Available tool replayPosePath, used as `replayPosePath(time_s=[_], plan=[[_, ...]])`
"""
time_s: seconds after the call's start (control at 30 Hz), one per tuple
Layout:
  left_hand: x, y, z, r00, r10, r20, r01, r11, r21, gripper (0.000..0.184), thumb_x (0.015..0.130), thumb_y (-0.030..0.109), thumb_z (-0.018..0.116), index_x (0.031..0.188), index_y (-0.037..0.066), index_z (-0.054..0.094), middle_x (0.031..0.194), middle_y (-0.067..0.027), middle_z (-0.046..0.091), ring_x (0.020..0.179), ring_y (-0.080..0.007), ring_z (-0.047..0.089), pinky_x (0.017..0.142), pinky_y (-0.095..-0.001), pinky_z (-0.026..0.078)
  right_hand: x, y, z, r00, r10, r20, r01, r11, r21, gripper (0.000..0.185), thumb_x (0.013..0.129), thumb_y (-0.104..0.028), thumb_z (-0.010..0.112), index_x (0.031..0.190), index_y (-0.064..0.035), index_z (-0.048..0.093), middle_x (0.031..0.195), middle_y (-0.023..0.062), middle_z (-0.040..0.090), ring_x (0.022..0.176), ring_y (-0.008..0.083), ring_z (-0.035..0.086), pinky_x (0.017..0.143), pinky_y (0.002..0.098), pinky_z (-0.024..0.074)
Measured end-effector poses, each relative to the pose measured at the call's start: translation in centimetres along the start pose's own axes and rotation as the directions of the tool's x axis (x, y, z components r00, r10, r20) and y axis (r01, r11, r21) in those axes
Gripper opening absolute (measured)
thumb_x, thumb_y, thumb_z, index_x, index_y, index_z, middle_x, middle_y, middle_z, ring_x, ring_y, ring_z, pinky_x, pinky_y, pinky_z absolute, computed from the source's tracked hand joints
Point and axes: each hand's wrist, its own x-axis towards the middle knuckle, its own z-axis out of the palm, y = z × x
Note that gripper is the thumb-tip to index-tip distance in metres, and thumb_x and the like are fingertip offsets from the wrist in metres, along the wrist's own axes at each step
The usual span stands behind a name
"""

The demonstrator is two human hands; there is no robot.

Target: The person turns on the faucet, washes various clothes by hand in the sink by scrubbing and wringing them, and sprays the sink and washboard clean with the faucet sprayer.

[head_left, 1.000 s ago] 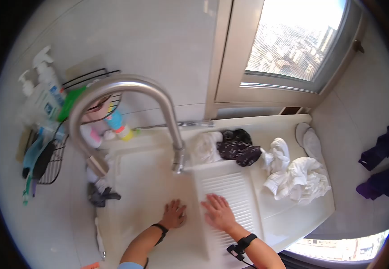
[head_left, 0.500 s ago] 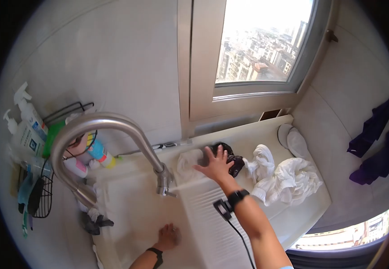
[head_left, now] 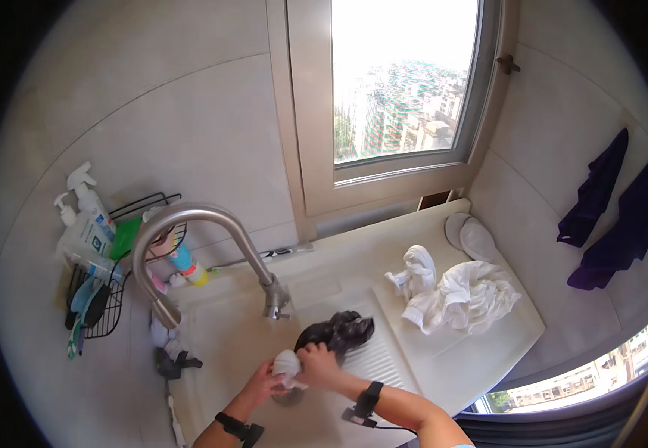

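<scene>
Over the sink basin, my left hand (head_left: 263, 384) is closed on a small white cloth (head_left: 287, 366). My right hand (head_left: 319, 364) touches the same white cloth from the right, its fingers bent against the dark patterned cloth (head_left: 343, 332). That dark cloth lies bunched across the top of the ribbed washboard (head_left: 385, 358) and the basin edge. What my right fingers grip is partly hidden. The curved metal faucet (head_left: 223, 216) arches above the basin on the left.
White garments (head_left: 462, 299) lie on the right ledge, with pale pads (head_left: 471, 237) behind them. A wire rack (head_left: 107, 317) with bottles and brushes hangs on the left wall. Dark grey cloth (head_left: 175, 362) rests at the left rim. Purple cloths (head_left: 619, 224) hang at right.
The dark and white cloths have moved from the back ledge toward the basin and washboard. My right hand has come back from the ledge, and both hands are now together at the white cloth.
</scene>
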Motion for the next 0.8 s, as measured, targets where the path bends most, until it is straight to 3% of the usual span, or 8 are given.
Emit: replayPosePath(time_s=[0.17,0.23,0.33,0.37,0.43,0.57,0.67,0.8], plan=[[-7.5,2.3,-2.1,0.971,0.179,-0.160,-0.127,0.948,0.293,0.025,0.083,0.018,0.055,0.103,0.002,0.052,0.094,-0.0061,0.058,0.086,-0.0167,0.056,0.077,-0.0324,0.046,-3.3,-4.1,2.7,0.956,-0.086,0.281,-0.104,0.795,0.597,0.043,0.068,-0.035,0.062,0.096,-0.0027,0.058,0.092,0.0187,0.059,0.089,0.0338,0.056,0.076,0.0393,0.0453],[-10.1,2.7,-2.5,0.945,0.277,-0.175,-0.141,0.825,0.547,0.025,0.085,0.023,0.053,0.097,0.001,0.055,0.091,-0.0057,0.059,0.083,-0.0146,0.056,0.075,-0.0289,0.045,-3.8,-5.1,3.2,0.933,-0.182,0.311,-0.043,0.800,0.599,0.034,0.076,-0.029,0.052,0.094,-0.0013,0.059,0.088,0.0213,0.060,0.084,0.0353,0.057,0.075,0.0390,0.0450],[-12.4,3.2,-3.4,0.950,0.180,-0.256,-0.022,0.855,0.518,0.033,0.087,0.033,0.049,0.096,0.002,0.057,0.083,-0.0036,0.060,0.080,-0.0093,0.053,0.072,-0.0250,0.042,-2.6,-5.1,4.3,0.906,-0.247,0.343,0.044,0.862,0.505,0.027,0.076,-0.021,0.051,0.092,-0.0009,0.059,0.082,0.0217,0.060,0.082,0.0342,0.058,0.074,0.0392,0.0441],[-13.0,3.5,-3.3,0.945,0.200,-0.257,-0.068,0.893,0.444,0.036,0.088,0.034,0.047,0.096,0.001,0.057,0.084,-0.0039,0.060,0.081,-0.0101,0.054,0.074,-0.0255,0.042,-2.1,-4.4,4.9,0.939,-0.271,0.211,0.137,0.859,0.494,0.027,0.076,-0.019,0.050,0.092,-0.0002,0.059,0.080,0.0217,0.060,0.078,0.0330,0.059,0.072,0.0382,0.0443],[-14.1,3.9,-2.7,0.936,0.246,-0.251,-0.170,0.942,0.289,0.040,0.089,0.038,0.043,0.096,0.001,0.057,0.086,-0.0045,0.061,0.083,-0.0117,0.055,0.077,-0.0266,0.042,-1.9,-5.7,-0.9,0.920,-0.114,0.375,-0.159,0.767,0.622,0.031,0.076,-0.020,0.051,0.096,0.0029,0.058,0.078,0.0178,0.062,0.075,0.0265,0.060,0.070,0.0363,0.0450],[-14.9,4.9,-2.8,0.914,0.284,-0.290,-0.324,0.941,-0.099,0.041,0.090,0.038,0.042,0.101,0.001,0.055,0.098,-0.0070,0.059,0.092,-0.0163,0.055,0.083,-0.0307,0.042,0.5,-2.7,-0.8,0.886,-0.276,0.372,-0.207,0.482,0.851,0.032,0.084,-0.020,0.047,0.110,-0.0034,0.052,0.102,0.0110,0.058,0.081,0.0199,0.059,0.075,0.0321,0.0475],[-14.7,5.3,-2.2,0.920,0.315,-0.234,-0.365,0.906,-0.213,0.044,0.089,0.040,0.041,0.108,0.001,0.052,0.108,-0.0088,0.056,0.100,-0.0192,0.053,0.087,-0.0335,0.040,1.2,-3.8,-1.9,0.821,-0.420,0.387,-0.481,-0.145,0.865,0.033,0.089,-0.020,0.044,0.116,-0.0024,0.046,0.106,0.0089,0.055,0.086,0.0167,0.057,0.080,0.0292,0.0467],[-13.9,5.2,-2.1,0.908,0.363,-0.211,-0.405,0.889,-0.212,0.046,0.089,0.041,0.041,0.109,0.001,0.052,0.108,-0.0086,0.056,0.101,-0.0190,0.053,0.088,-0.0341,0.040,0.6,-4.3,-3.0,0.820,-0.335,0.463,-0.522,-0.107,0.846,0.035,0.090,-0.024,0.043,0.114,0.0012,0.045,0.105,0.0101,0.055,0.092,0.0179,0.055,0.082,0.0312,0.0447]])
